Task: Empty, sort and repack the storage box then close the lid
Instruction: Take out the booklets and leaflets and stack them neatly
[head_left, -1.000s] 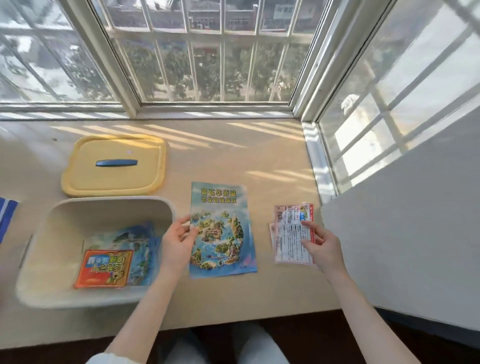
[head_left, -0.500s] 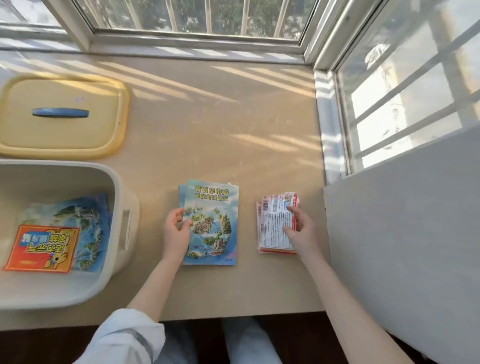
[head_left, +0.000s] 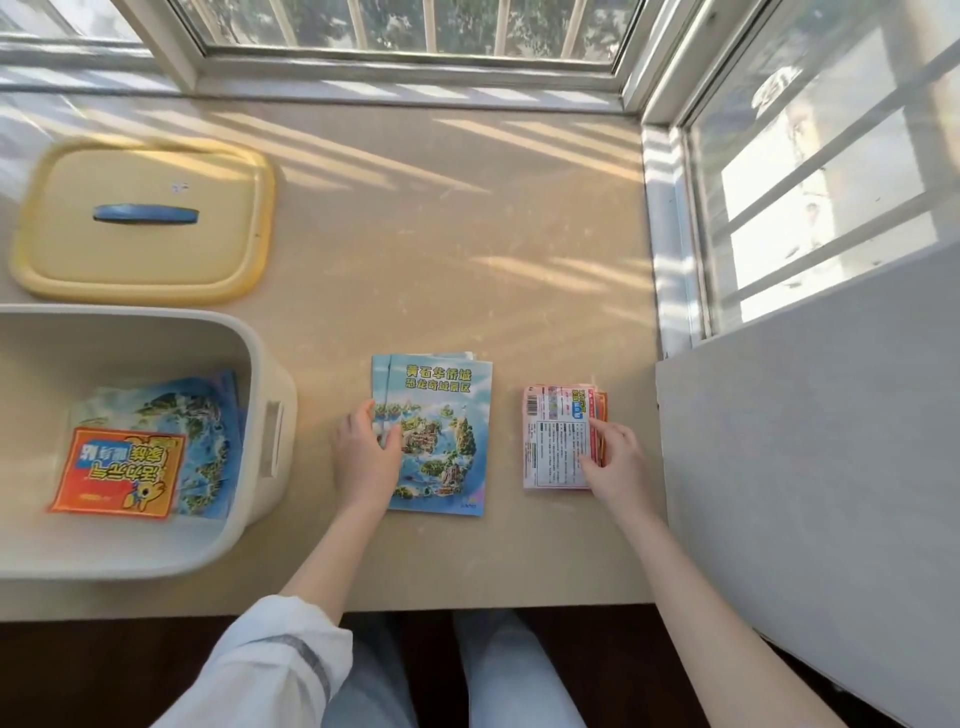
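The yellow lid (head_left: 145, 218) with its blue handle (head_left: 145, 214) is laid flat toward the left rear of the counter (head_left: 467, 234), apart from the box. The storage box (head_left: 262, 395) is set at the counter's front left corner, open. Its left part is cut off by the frame edge. Inside it an orange booklet (head_left: 119, 473) is seen lying on blue map sheets (head_left: 208, 431); both are blurred, and how many sheets there are cannot be told.

Near the front edge, at mid-counter, a stack of map brochures (head_left: 441, 436) is laid flat. Its left edge is covered by the left hand (head_left: 366, 457), with the thumb on the cover. Whether any finger is tucked beneath is hidden, so the grasp cannot be told.

Further right, near a grey panel (head_left: 805, 467), a stack of pink leaflets (head_left: 556, 441) is laid flat. Its right edge is pinched by the right hand (head_left: 615, 457), thumb on top, the fingers curled behind the edge. The small print cannot be read.

Against the frame half a second before, both stacks, box and lid are found at the same spots, and each hand is kept on the same edge. Only the view is shifted: the lid, then cut off at the left, is now shown whole, and more of the box is shown.
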